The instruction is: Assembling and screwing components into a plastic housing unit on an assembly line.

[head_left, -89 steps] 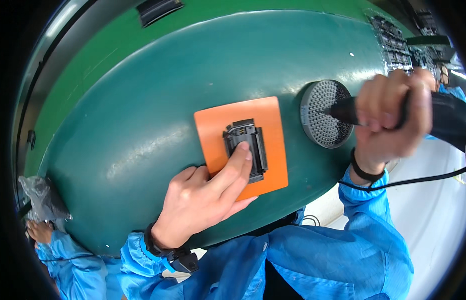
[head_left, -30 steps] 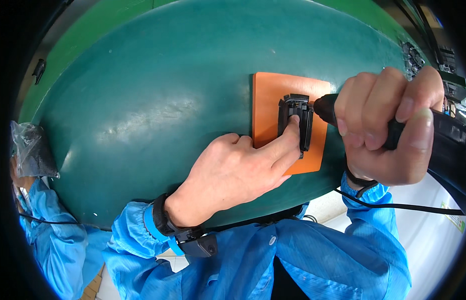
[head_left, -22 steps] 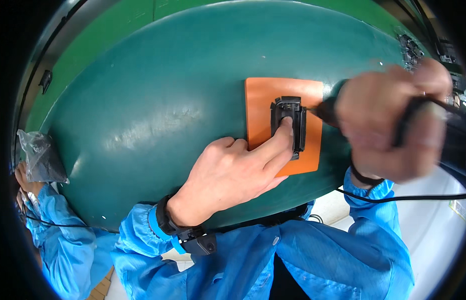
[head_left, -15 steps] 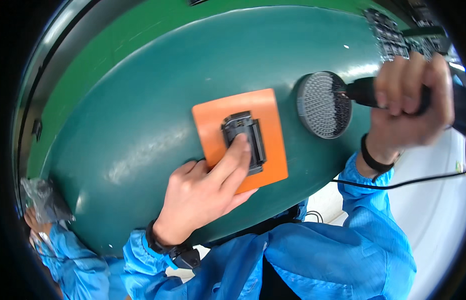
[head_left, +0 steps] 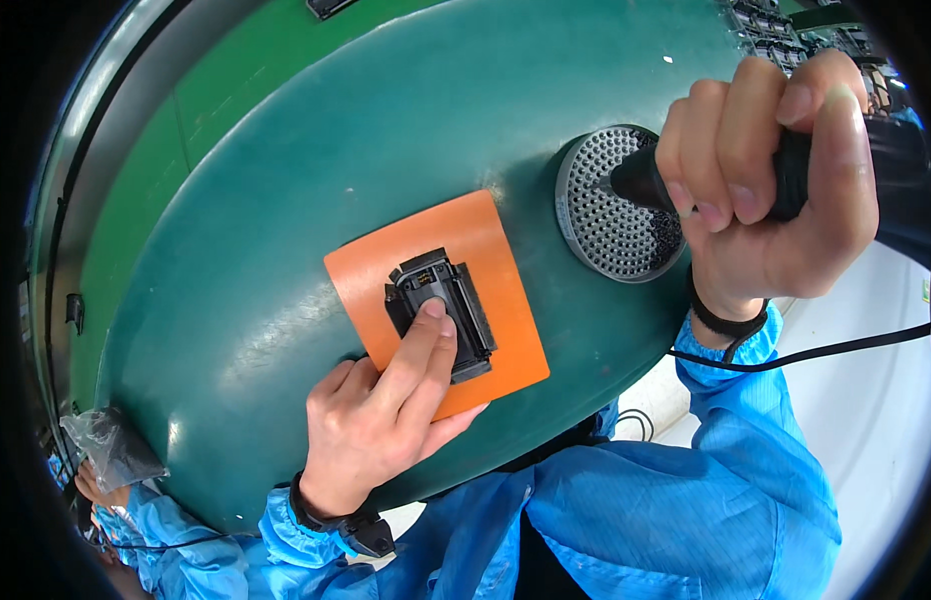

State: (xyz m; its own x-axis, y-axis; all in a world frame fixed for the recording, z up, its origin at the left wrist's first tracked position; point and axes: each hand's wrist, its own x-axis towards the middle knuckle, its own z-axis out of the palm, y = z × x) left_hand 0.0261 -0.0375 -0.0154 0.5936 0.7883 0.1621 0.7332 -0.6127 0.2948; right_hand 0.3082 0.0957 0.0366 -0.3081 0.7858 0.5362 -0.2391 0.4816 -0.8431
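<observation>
My left hand (head_left: pixel 376 415) presses its index and middle fingers onto a black plastic housing (head_left: pixel 474 328), holding it down on an orange mat (head_left: pixel 521 335). The housing has raised edges and small gold contacts at its far end; its lower left side is partly covered by my fingers. My right hand (head_left: pixel 766 180) is closed around a black electric screwdriver (head_left: pixel 641 180). The screwdriver's front end is over a round grey screw tray (head_left: pixel 616 235) full of small holes, with small black screws (head_left: pixel 666 235) heaped along its right side. Whether a screw sits on the bit cannot be made out.
A green-topped table (head_left: pixel 276 310) carries the work. Dark assembled parts (head_left: pixel 771 35) stand at the far right. At the left, another person's hand (head_left: pixel 101 487) is beside a clear bag of dark pieces (head_left: pixel 121 450). A black cable (head_left: pixel 816 352) runs past my right wrist.
The view has shifted, so the mat, housing and tray appear farther left. My right hand has brought the screwdriver farther over the tray. My left fingers stay on the housing.
</observation>
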